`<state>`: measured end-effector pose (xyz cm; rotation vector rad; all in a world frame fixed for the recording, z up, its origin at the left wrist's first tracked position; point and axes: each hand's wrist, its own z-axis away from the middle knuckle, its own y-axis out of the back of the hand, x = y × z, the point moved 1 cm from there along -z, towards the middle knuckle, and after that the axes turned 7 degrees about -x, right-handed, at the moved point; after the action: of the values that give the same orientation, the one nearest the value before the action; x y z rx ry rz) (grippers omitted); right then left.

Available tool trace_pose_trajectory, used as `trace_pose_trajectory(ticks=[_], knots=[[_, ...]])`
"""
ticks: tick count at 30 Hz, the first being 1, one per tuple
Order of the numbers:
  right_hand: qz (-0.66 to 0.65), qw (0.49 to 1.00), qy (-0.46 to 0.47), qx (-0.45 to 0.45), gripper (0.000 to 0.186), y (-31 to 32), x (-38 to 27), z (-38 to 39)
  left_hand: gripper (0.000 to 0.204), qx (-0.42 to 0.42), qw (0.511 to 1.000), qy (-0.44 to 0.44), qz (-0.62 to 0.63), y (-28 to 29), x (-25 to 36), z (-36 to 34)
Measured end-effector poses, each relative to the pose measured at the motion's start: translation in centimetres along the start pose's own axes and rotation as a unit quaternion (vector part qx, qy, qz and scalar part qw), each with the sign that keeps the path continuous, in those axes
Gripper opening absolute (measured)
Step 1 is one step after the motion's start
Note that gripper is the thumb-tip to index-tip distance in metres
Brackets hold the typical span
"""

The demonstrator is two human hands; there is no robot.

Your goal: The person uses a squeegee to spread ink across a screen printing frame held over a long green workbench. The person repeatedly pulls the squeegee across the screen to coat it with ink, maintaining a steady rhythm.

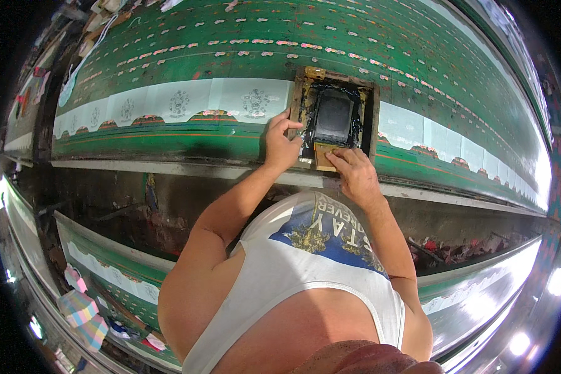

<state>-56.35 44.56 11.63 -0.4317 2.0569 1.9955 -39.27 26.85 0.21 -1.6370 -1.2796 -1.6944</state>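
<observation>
A wooden screen-printing frame lies on the green table over a row of pale cloth pieces. Thick black ink is smeared around the dark printing window inside it. My left hand grips the frame's left side, its index finger reaching over the rim. At the near end of the frame, my right hand is closed on a squeegee with a yellowish wooden handle; its blade edge is not clearly visible. Left of the frame, pale cloth pieces carry black line prints.
The long green table has rows of small coloured marks and a pale near edge. More pale cloth continues right of the frame. Behind me stands another green table with cloth pieces. Checked cloth hangs at lower left.
</observation>
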Motion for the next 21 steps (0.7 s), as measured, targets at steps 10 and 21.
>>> trace_pose_trajectory(ticks=[10,21], knots=[[-0.127,0.950,-0.180,0.221,0.040,-1.6,2.0,5.0,0.044,0.006,0.998,-0.029,-0.049,0.2,-0.4,-0.3],[-0.319,0.875,-0.241,0.272,0.038,-1.8,10.1,13.0,0.025,0.022,0.995,-0.096,0.011,-8.8,4.5,0.6]])
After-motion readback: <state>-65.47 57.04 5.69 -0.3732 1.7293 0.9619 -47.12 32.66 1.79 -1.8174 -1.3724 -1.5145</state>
